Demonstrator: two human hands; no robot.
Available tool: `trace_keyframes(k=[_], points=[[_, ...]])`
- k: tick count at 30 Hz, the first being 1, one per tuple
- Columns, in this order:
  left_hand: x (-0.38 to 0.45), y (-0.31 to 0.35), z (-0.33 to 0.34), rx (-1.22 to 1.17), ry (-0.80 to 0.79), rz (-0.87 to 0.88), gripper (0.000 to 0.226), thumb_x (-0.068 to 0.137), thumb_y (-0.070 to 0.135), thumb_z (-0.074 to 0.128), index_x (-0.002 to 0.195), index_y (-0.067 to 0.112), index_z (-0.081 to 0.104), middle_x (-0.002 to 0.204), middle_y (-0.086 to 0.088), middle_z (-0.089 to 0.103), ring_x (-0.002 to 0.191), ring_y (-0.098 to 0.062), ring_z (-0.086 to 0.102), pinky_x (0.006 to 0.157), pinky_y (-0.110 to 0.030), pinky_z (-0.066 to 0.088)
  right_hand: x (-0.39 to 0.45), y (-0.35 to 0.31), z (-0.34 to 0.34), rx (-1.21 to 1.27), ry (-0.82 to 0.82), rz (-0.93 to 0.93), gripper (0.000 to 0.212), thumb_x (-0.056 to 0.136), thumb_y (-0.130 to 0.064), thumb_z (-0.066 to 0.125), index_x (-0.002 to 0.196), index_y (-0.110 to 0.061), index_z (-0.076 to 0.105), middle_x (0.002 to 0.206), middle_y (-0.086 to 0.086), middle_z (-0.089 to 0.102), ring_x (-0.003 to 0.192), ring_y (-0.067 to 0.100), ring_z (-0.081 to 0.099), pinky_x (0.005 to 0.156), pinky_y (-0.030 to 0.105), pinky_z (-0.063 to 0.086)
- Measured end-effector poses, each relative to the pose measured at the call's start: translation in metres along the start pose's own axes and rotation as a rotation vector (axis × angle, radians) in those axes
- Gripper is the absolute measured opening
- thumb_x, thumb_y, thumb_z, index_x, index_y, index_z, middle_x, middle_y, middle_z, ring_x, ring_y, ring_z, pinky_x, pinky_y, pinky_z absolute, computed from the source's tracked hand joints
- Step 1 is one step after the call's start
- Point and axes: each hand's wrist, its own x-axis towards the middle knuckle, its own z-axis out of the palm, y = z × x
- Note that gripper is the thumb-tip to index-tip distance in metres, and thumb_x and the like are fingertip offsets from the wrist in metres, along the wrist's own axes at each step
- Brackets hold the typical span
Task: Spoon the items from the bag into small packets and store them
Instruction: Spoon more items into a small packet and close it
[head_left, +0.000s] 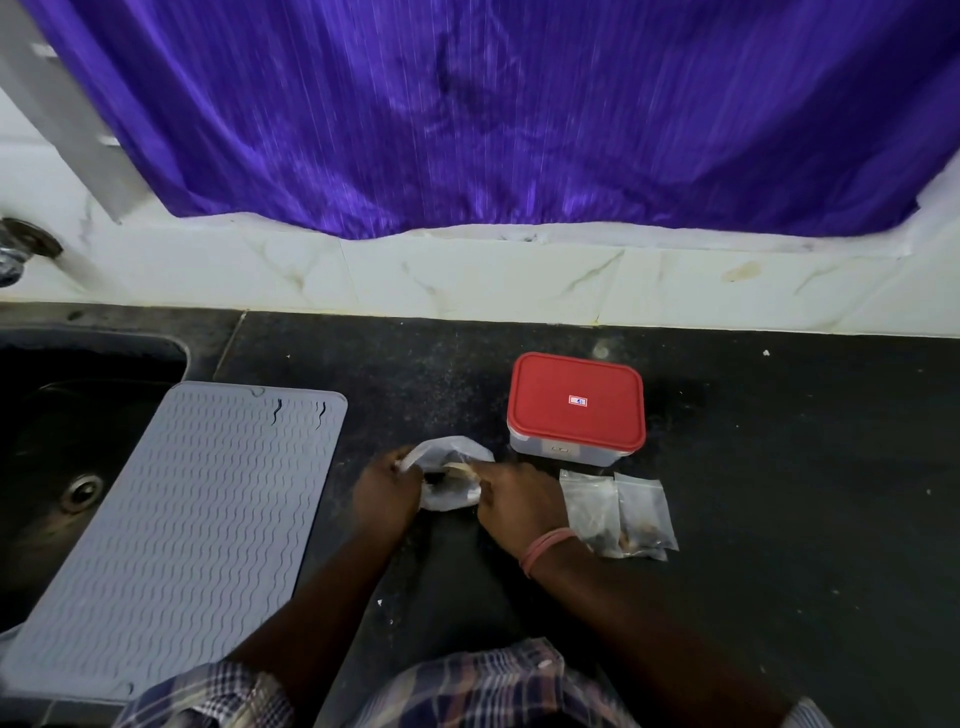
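A clear plastic bag (449, 470) with dark items inside lies on the black counter (779, 493) in front of me. My left hand (385, 493) grips the bag's left edge. My right hand (514, 501) is closed around a pale spoon handle (460, 467) that reaches into the bag's mouth. Two small clear packets (621, 512) with brown bits in them lie flat just right of my right wrist. A plastic box with a red lid (576, 402), closed, stands behind the packets.
A grey ribbed mat (171, 530) lies on the left, partly over the dark sink (67, 431). A tap (21, 249) sits at the far left. White tiles and a purple curtain (493, 114) rise behind the counter.
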Motion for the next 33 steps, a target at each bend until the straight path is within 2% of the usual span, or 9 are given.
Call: trace_keyframes(k=[2, 5, 7, 10, 14, 19, 27, 30, 33], points=[[-0.001, -0.005, 0.001, -0.068, 0.021, -0.084, 0.036, 0.089, 0.038, 0.070, 0.117, 0.015, 0.066, 0.103, 0.004, 0.069, 0.095, -0.017, 0.068, 0.079, -0.030, 0.050, -0.001, 0.002, 0.001, 0.032, 0.004, 0.016, 0.047, 0.086, -0.034, 0.045, 0.131, -0.042, 0.056, 0.099, 0.001, 0.074, 0.089, 0.027, 0.070, 0.074, 0.037, 0.054], [0.001, -0.017, 0.008, -0.073, -0.093, -0.176, 0.047, 0.075, 0.059, 0.074, 0.098, 0.018, 0.073, 0.085, -0.001, 0.076, 0.078, -0.017, 0.074, 0.075, -0.039, 0.062, -0.004, 0.001, 0.004, 0.108, 0.000, 0.058, 0.042, 0.087, -0.033, 0.044, 0.125, -0.038, 0.062, 0.100, 0.001, 0.074, 0.092, 0.026, 0.070, 0.077, 0.036, 0.056], [0.000, -0.018, 0.013, -0.089, -0.137, -0.167, 0.036, 0.075, 0.050, 0.073, 0.092, 0.019, 0.074, 0.086, -0.006, 0.076, 0.081, -0.024, 0.074, 0.083, -0.048, 0.062, -0.003, -0.002, 0.007, 0.193, 0.009, 0.112, 0.040, 0.085, -0.032, 0.046, 0.118, -0.034, 0.067, 0.102, 0.000, 0.075, 0.095, 0.025, 0.070, 0.081, 0.036, 0.056], [0.002, -0.009, 0.014, -0.142, -0.144, -0.170, 0.028, 0.086, 0.033, 0.069, 0.107, 0.015, 0.075, 0.097, -0.010, 0.076, 0.091, -0.027, 0.072, 0.089, -0.046, 0.059, -0.001, -0.004, 0.012, 0.302, -0.017, 0.211, 0.034, 0.083, -0.031, 0.048, 0.107, -0.029, 0.072, 0.097, 0.001, 0.075, 0.092, 0.025, 0.070, 0.081, 0.033, 0.056], [0.012, -0.004, 0.013, -0.296, -0.156, -0.326, 0.031, 0.087, 0.024, 0.069, 0.103, -0.002, 0.072, 0.084, -0.012, 0.071, 0.073, -0.024, 0.068, 0.063, -0.030, 0.053, 0.000, -0.001, 0.022, 0.464, -0.094, 0.328, 0.028, 0.087, -0.025, 0.056, 0.105, -0.029, 0.077, 0.101, -0.003, 0.076, 0.095, 0.019, 0.070, 0.088, 0.029, 0.055], [0.017, -0.008, 0.009, -0.450, -0.221, -0.447, 0.036, 0.079, 0.023, 0.079, 0.108, 0.003, 0.071, 0.098, -0.019, 0.075, 0.087, -0.031, 0.074, 0.076, -0.036, 0.060, -0.001, 0.005, 0.033, 0.549, -0.073, 0.426, 0.030, 0.081, -0.030, 0.058, 0.104, -0.034, 0.077, 0.100, -0.008, 0.077, 0.096, 0.015, 0.071, 0.088, 0.028, 0.056], [0.008, -0.005, 0.013, -0.334, -0.186, -0.384, 0.031, 0.094, 0.024, 0.068, 0.113, 0.000, 0.068, 0.089, -0.012, 0.067, 0.073, -0.020, 0.062, 0.061, -0.029, 0.050, -0.001, 0.011, 0.035, 0.634, -0.086, 0.470, 0.028, 0.082, -0.031, 0.058, 0.102, -0.032, 0.078, 0.101, -0.006, 0.077, 0.096, 0.016, 0.071, 0.092, 0.031, 0.055], [0.014, -0.012, 0.011, -0.412, -0.232, -0.425, 0.038, 0.092, 0.019, 0.069, 0.122, -0.003, 0.064, 0.090, -0.010, 0.065, 0.079, -0.022, 0.063, 0.080, -0.038, 0.058, -0.001, 0.012, 0.030, 0.710, -0.116, 0.504, 0.025, 0.086, -0.024, 0.060, 0.101, -0.027, 0.079, 0.101, -0.003, 0.077, 0.096, 0.017, 0.070, 0.092, 0.029, 0.054], [0.010, -0.011, 0.011, -0.397, -0.222, -0.435, 0.020, 0.091, 0.019, 0.073, 0.104, 0.008, 0.063, 0.090, -0.013, 0.063, 0.077, -0.022, 0.061, 0.066, -0.034, 0.054, 0.001, 0.016, 0.029, 0.746, -0.107, 0.552, 0.023, 0.088, -0.020, 0.059, 0.098, -0.020, 0.080, 0.097, 0.002, 0.078, 0.093, 0.020, 0.070, 0.088, 0.029, 0.053]])
